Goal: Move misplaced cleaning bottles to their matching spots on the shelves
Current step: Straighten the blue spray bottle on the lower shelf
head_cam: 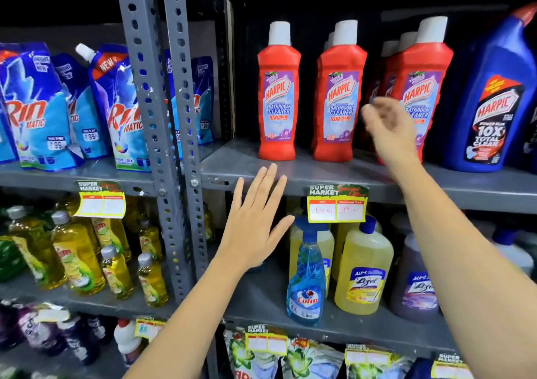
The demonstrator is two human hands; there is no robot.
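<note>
Red Harpic bathroom-cleaner bottles stand in rows on the upper grey shelf (453,188): one at the left (278,94), one in the middle (339,97), one at the right (422,88). A big blue Harpic bottle (494,100) stands right of them. My right hand (389,130) is raised, blurred, in front of the right red bottle, fingers loosely curled, holding nothing. My left hand (255,224) is flat and open below the shelf edge, empty. On the lower shelf stand a blue Colin spray bottle (306,280), a yellow Lizol bottle (363,271) and a purple Lizol bottle (418,285).
A perforated grey upright (174,117) splits the racks. Blue Rin Matic pouches (35,111) fill the upper left shelf, yellow dish-liquid bottles (75,259) the one below. Yellow price tags (337,204) hang on shelf edges. Pouches lie on the bottom shelves.
</note>
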